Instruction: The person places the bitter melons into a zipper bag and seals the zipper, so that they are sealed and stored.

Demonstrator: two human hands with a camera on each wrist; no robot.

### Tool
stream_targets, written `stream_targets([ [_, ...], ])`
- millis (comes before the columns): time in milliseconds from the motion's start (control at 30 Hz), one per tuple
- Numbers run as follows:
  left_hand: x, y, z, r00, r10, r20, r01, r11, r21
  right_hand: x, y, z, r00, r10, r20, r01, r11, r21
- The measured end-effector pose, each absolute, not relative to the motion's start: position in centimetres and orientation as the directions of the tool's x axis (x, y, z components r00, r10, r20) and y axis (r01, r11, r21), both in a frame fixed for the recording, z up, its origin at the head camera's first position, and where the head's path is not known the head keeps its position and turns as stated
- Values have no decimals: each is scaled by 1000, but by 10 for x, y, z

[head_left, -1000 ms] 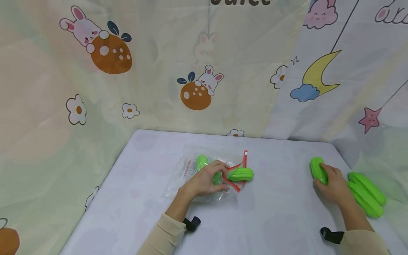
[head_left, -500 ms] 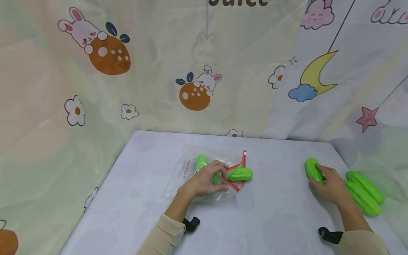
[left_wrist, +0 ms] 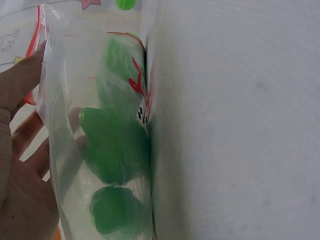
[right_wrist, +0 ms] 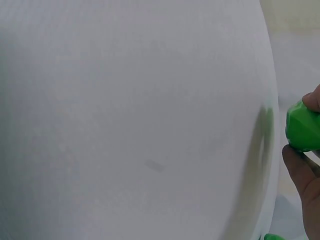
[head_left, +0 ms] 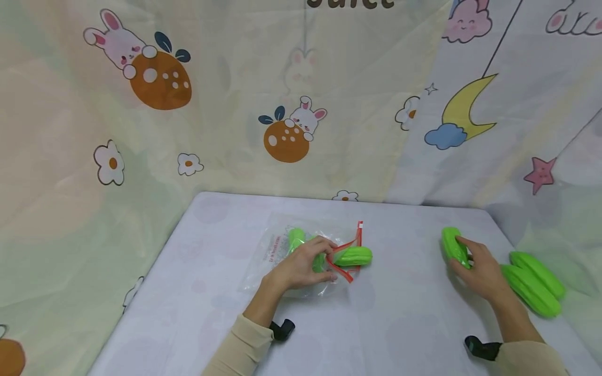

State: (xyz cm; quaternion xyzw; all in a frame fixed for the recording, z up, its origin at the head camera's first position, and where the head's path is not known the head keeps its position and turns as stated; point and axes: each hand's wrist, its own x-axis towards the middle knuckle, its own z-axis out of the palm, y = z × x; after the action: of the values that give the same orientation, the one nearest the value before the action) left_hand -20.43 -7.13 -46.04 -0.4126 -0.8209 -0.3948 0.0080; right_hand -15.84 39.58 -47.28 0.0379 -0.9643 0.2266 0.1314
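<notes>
A clear zip bag [head_left: 275, 263] with a red seal lies on the table, its mouth facing right. My left hand [head_left: 298, 266] holds the bag at its mouth, thumb at the near lip and fingers at the far one. Several bright green, ribbed, cucumber-shaped pieces are in the bag; one piece [head_left: 356, 256] pokes out through the mouth. In the left wrist view, green pieces [left_wrist: 117, 145] show through the plastic. At the right, my right hand [head_left: 482, 271] grips another green cucumber-shaped piece [head_left: 452, 244] between thumb and fingers. The right wrist view has this piece [right_wrist: 302, 127] above the table.
Two more green pieces [head_left: 533, 290] lie side by side at the table's right edge, beside the right forearm. The white-covered table [head_left: 376, 324] ends at a printed cloth backdrop [head_left: 226, 115]. Each wrist carries a black camera mount [head_left: 283, 330].
My right hand has moved left with the green piece, farther from the two lying at the right edge. The left hand and bag stay in place.
</notes>
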Motion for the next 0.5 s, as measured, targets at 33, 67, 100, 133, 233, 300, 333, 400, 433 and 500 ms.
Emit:
stream_targets([
  [33, -205, -71, -461, -658, 671, 340, 685, 346, 642, -158, 394, -472, -963, -19, 270, -139, 890, -434],
  [67, -205, -71, -460, -659, 671, 339, 682, 344, 645, -158, 392, -471, -962, -24, 271, -146, 887, -439],
  [100, -205, -71, -460, -661, 671, 335, 680, 347, 646, -158, 390, -470, -962, -29, 272, -152, 883, -443],
  [133, -205, -71, -460, -663, 671, 332, 677, 349, 648, -158, 388, -470, -962, -32, 272, -156, 880, -449],
  [233, -205, -71, -461, -666, 671, 326, 672, 351, 652, -157, 385, -470, -962, -43, 270, -170, 868, -467],
  [300, -205, -71, -461, -665, 672, 325, 673, 351, 651, -157, 383, -470, -957, -57, 285, -190, 863, -467],
  [333, -205, -71, -461, -664, 672, 327, 675, 351, 649, -158, 383, -470, -954, -61, 293, -199, 861, -468],
  [400, -205, -71, -461, -665, 671, 328, 676, 354, 646, -159, 382, -469, -944, -74, 320, -224, 858, -463],
  [433, -205, -71, -461, -666, 671, 326, 676, 357, 645, -160, 382, -469, -941, -80, 329, -235, 855, -462],
  [500, -204, -71, -460, -672, 667, 322, 672, 365, 645, -161, 381, -469, -933, -93, 349, -256, 851, -459],
])
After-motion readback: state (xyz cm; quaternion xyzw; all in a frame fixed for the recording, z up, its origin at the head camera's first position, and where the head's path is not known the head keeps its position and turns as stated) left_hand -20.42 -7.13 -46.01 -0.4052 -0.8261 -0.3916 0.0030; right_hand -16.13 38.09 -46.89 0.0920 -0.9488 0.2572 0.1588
